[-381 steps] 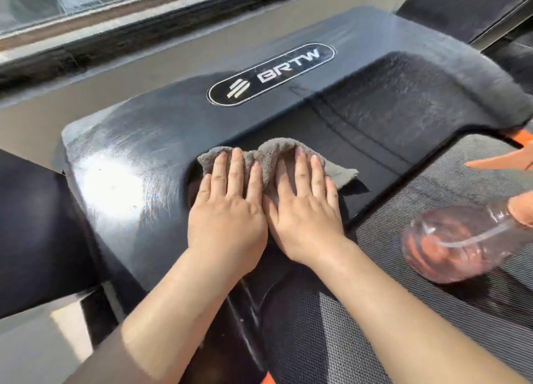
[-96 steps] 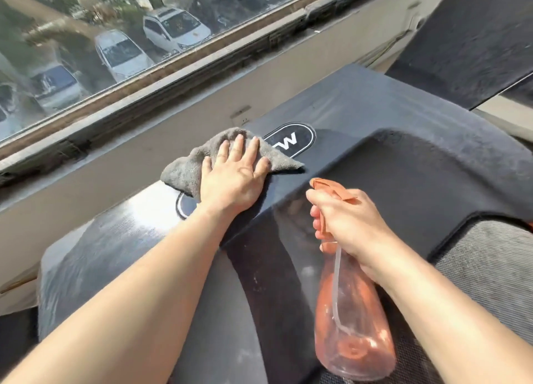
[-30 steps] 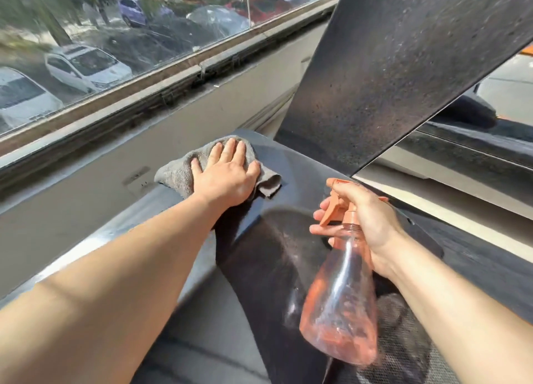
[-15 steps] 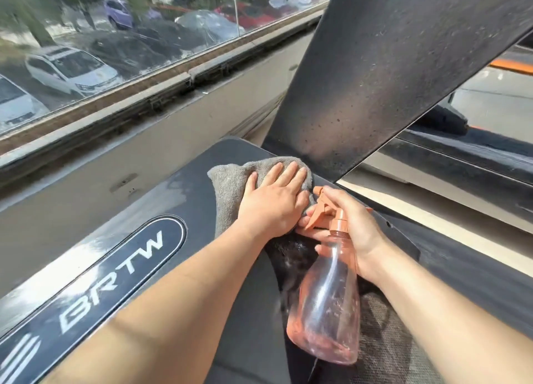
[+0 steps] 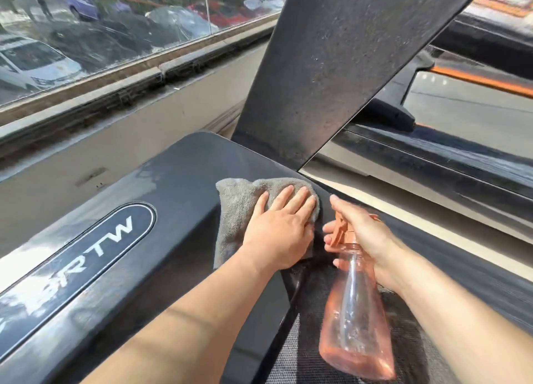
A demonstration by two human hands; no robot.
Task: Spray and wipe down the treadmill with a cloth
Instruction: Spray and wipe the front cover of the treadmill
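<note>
The treadmill's black motor cover (image 5: 173, 187) fills the lower left, with an oval BRTW badge (image 5: 72, 256) on it. A grey cloth (image 5: 236, 207) lies on the cover's right end, at the foot of the upright. My left hand (image 5: 281, 230) presses flat on the cloth with straight fingers. Just to its right, my right hand (image 5: 366, 239) grips the neck of a clear orange spray bottle (image 5: 357, 320), whose orange trigger head (image 5: 340, 227) points toward the cloth. The bottle hangs over the grey running belt (image 5: 291, 352).
A dusty black upright post (image 5: 331, 66) rises from the cover's right end. A window (image 5: 115, 31) with a sill runs along the back, cars outside. To the right is another machine's black frame (image 5: 432, 164) with an orange bar (image 5: 484, 80).
Over the last second my left hand slid the cloth rightward along the cover to the foot of the upright. My right hand, with the bottle, stayed beside it.
</note>
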